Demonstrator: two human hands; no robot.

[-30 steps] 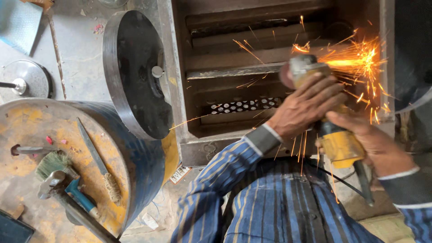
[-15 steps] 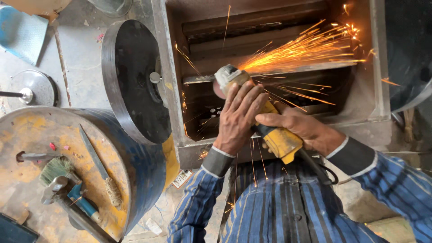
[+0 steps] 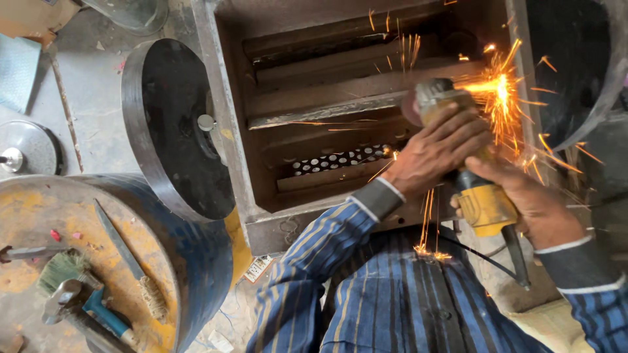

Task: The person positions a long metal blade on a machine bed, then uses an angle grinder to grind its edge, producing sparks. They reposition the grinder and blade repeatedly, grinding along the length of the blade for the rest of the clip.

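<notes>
A: Where does the camera sit?

B: On the person's head, looking steeply down over the striped shirt (image 3: 392, 294), close to both hands.

A: Which way does it face?

B: Forward and down into the open metal box frame (image 3: 248, 196) just ahead; a drum top (image 3: 39, 209) fills the lower left corner.

A: Any second view?

B: No, only this one.
</notes>
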